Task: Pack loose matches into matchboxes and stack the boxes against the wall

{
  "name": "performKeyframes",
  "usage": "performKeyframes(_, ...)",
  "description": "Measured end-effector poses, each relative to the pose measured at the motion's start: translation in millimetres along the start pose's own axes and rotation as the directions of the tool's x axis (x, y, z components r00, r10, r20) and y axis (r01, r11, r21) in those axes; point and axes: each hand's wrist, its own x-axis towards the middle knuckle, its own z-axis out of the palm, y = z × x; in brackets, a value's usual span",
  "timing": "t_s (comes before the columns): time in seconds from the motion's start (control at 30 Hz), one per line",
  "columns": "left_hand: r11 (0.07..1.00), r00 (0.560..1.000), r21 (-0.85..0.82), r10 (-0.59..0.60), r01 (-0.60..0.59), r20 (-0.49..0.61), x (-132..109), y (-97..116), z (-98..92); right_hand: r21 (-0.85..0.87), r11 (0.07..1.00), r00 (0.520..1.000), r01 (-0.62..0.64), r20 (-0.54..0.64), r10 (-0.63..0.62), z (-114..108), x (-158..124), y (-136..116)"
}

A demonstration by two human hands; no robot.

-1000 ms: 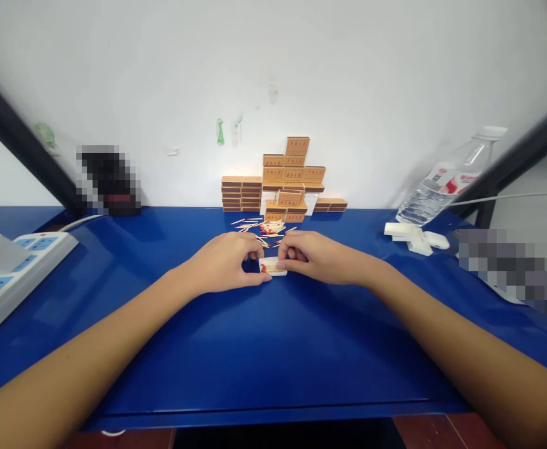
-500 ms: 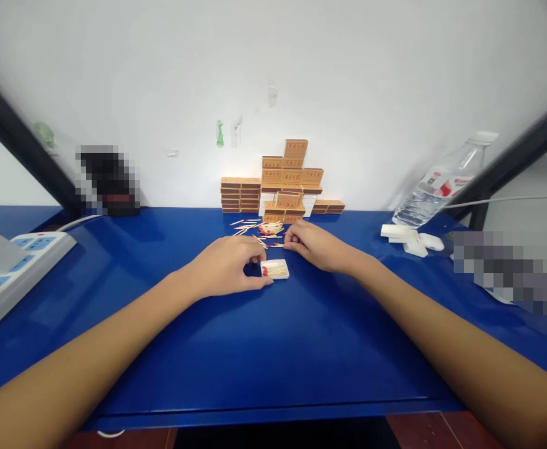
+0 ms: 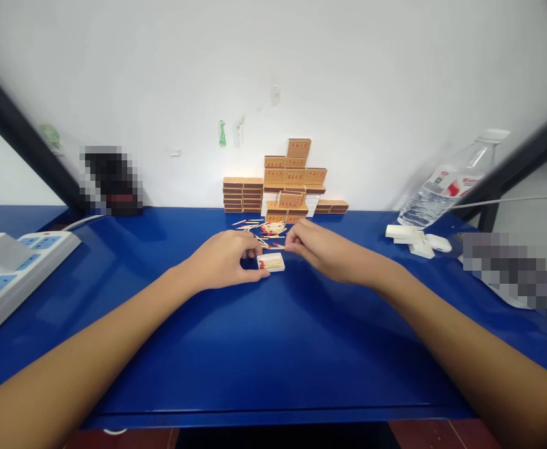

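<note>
A blue table point(image 3: 273, 355) stretches from the bottom of the frame. At center, the left hand point(image 3: 226, 259) curves half open, thumb and fingertips at the left end of a small white tray point(image 3: 279, 269) partly filled with red-tipped matches point(image 3: 269, 265). Just beyond and right, the right hand point(image 3: 317, 246), over the tray a second ago, is now clear of it, fingers closed together and seemingly pinching the end of a single match point(image 3: 275, 246); how firm the hold is cannot be made out. The shift suggests one placement finished and another match being gathered. Past it, more loose matches point(image 3: 273, 228) lie strewn, so sorting appears well short of done. Behind them, upper center, orange matchboxes point(image 3: 294, 177) stand stacked before a white wall point(image 3: 371, 93); at upper right, a bottle point(image 3: 446, 187) tilts.
</note>
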Motion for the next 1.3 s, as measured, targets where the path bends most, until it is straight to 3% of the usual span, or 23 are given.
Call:
performKeyframes(0.17,1.000,1.000,0.013,0.011,-0.011,0.000,0,2,0.4,-0.076,0.994,0.996,0.081,0.048,-0.077,21,-1,-16)
performKeyframes(0.33,1.000,1.000,0.009,0.006,-0.006,0.012,0,4,0.0,-0.021,0.999,1.000,0.027,-0.012,-0.027,7,0,-15)
performKeyframes(0.43,1.000,1.000,0.014,0.012,-0.012,0.004,0,4,-0.1,-0.005,1.000,0.999,0.024,0.028,-0.023,0,0,-12)
performKeyframes(0.7,1.000,1.000,0.019,0.015,-0.015,0.005,0,5,1.6,-0.001,0.999,0.996,0.054,0.071,-0.054,16,2,-13)
performKeyframes(0.9,1.000,1.000,0.004,0.027,-0.027,0.002,-2,5,1.5,0.079,0.992,0.995,0.097,-0.035,-0.095,15,2,-22)
performKeyframes(1.1,0.998,0.998,0.004,0.066,-0.066,0.001,-2,12,3.1,0.152,0.982,0.992,0.108,0.041,-0.116,19,2,-27)
performKeyframes(1.3,0.999,0.999,-0.003,0.032,-0.032,0.016,-2,12,3.1,0.072,0.994,0.996,0.084,0.008,-0.085,8,-1,-28)
